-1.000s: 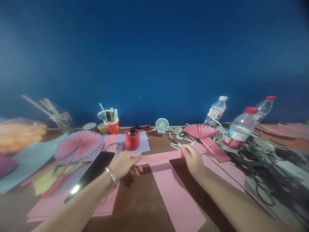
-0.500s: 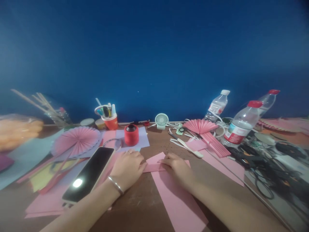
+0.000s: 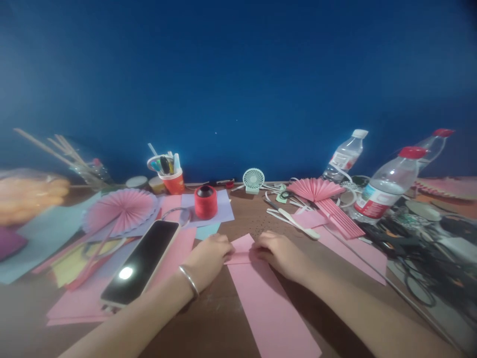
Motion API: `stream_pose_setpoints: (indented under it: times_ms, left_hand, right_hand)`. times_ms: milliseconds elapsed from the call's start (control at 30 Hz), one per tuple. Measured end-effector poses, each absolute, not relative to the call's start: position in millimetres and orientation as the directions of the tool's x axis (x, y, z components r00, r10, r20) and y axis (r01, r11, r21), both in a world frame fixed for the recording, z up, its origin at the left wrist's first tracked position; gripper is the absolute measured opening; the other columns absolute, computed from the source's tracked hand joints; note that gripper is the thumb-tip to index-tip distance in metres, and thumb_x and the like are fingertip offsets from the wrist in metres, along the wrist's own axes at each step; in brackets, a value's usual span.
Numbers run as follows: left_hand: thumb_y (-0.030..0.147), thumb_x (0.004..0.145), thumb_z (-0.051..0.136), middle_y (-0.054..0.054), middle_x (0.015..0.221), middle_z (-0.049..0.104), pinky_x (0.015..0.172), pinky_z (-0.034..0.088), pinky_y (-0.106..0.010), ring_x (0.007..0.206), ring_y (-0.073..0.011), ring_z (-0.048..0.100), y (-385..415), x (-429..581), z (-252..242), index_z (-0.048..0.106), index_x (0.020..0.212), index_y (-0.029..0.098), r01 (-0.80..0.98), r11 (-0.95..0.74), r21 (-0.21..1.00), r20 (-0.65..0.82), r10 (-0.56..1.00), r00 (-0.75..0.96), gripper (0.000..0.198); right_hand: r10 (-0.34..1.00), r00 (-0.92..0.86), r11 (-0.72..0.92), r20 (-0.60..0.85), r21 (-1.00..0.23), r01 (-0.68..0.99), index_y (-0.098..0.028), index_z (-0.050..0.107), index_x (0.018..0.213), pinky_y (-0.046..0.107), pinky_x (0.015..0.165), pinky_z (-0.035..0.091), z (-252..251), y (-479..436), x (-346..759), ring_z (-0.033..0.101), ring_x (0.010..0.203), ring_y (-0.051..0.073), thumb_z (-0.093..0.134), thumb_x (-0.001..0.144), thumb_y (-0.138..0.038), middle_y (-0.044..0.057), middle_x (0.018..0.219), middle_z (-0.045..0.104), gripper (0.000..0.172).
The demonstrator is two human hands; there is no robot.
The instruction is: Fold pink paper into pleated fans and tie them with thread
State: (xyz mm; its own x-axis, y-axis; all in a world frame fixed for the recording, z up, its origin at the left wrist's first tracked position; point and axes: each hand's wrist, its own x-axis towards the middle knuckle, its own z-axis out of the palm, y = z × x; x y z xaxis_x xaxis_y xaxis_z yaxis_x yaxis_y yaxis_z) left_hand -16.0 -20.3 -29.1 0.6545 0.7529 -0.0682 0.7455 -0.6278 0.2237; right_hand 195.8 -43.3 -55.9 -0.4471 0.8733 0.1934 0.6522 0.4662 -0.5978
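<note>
A long strip of pink paper lies on the brown table, with a narrow fold across its far end. My left hand, with a silver bangle at the wrist, has its fingers closed on the left end of that fold. On the right end, the fingers of my right hand are curled over the paper. Both thumbs are partly hidden. Just beyond my left hand stands a spool of red thread, and a black-screened phone lies to its left.
A pleated pink paper fan and a white-handled tool lie right of centre. Plastic bottles and tangled black cables stand further right. On the left are a pink paper rosette, a cup of pens and coloured sheets. A mini fan stands by the blue wall.
The view has shifted slightly. Both hands stay at the fold; my left hand's fingers have drawn in more tightly at its left end, and the pink strip has turned slightly.
</note>
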Motion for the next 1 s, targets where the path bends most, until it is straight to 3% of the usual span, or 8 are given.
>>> stream_pose_setpoints:
  times_ms: [133,300,433,600,833,1000]
  left_hand:
    - [0.001,0.073,0.044,-0.004,0.073,0.053,0.064,0.037,-0.028,0.072,-0.0166,0.048,-20,-20,-29,0.060,0.066,0.015,0.732,-0.681,-0.013,-0.079,0.730,0.678,0.023]
    - [0.010,0.084,0.039,-0.004,0.085,0.055,0.069,0.039,-0.028,0.078,-0.0160,0.050,-21,-17,-34,0.060,0.083,0.016,0.703,-0.710,0.042,-0.004,0.704,0.710,0.022]
    - [0.012,0.087,0.039,-0.002,0.077,0.055,0.067,0.040,-0.026,0.075,-0.0144,0.050,-22,-15,-40,0.061,0.084,0.017,0.677,-0.728,0.113,-0.018,0.679,0.734,0.023]
    - [0.007,0.081,0.044,-0.004,0.075,0.054,0.062,0.041,-0.028,0.073,-0.0171,0.050,-29,-12,-35,0.060,0.074,0.016,0.687,-0.724,-0.061,-0.028,0.689,0.724,0.020]
    - [0.003,0.077,0.048,-0.008,0.075,0.058,0.055,0.046,-0.030,0.074,-0.0218,0.055,-45,-3,-28,0.061,0.075,0.012,0.606,-0.770,-0.201,-0.105,0.632,0.768,0.016]
    - [-0.002,0.074,0.046,-0.010,0.078,0.058,0.051,0.048,-0.030,0.072,-0.0227,0.058,-59,0,-26,0.062,0.082,0.009,0.581,-0.783,-0.223,-0.192,0.620,0.761,0.021]
  right_hand:
    - [0.878,-0.441,0.462,0.185,-0.564,0.684,-0.017,0.057,0.072,0.024,0.065,0.034,-55,-45,196,0.048,0.075,0.013,0.051,0.077,-0.005,0.000,0.074,0.055,0.014]
    - [0.888,-0.413,0.448,0.199,-0.570,0.688,-0.017,0.051,0.069,0.024,0.062,0.032,-54,-50,191,0.047,0.074,0.013,0.049,0.079,-0.007,-0.001,0.072,0.052,0.014]
    - [0.887,-0.417,0.447,0.198,-0.591,0.672,-0.018,0.051,0.069,0.023,0.064,0.032,-53,-50,192,0.047,0.075,0.013,0.047,0.080,-0.008,-0.001,0.073,0.052,0.015]
    - [0.857,-0.472,0.497,0.205,-0.572,0.653,-0.018,0.052,0.073,0.023,0.066,0.033,-53,-49,196,0.047,0.078,0.012,0.049,0.078,-0.004,-0.001,0.076,0.053,0.015]
    - [0.797,-0.550,0.604,0.250,-0.332,0.724,-0.016,0.051,0.067,0.025,0.059,0.031,-59,-54,197,0.043,0.069,0.013,0.045,0.082,-0.006,0.001,0.069,0.049,0.019]
    - [0.703,-0.640,0.703,0.310,-0.161,0.693,-0.016,0.057,0.078,0.026,0.058,0.030,-66,-62,193,0.041,0.070,0.015,0.041,0.086,-0.014,0.004,0.073,0.052,0.018]
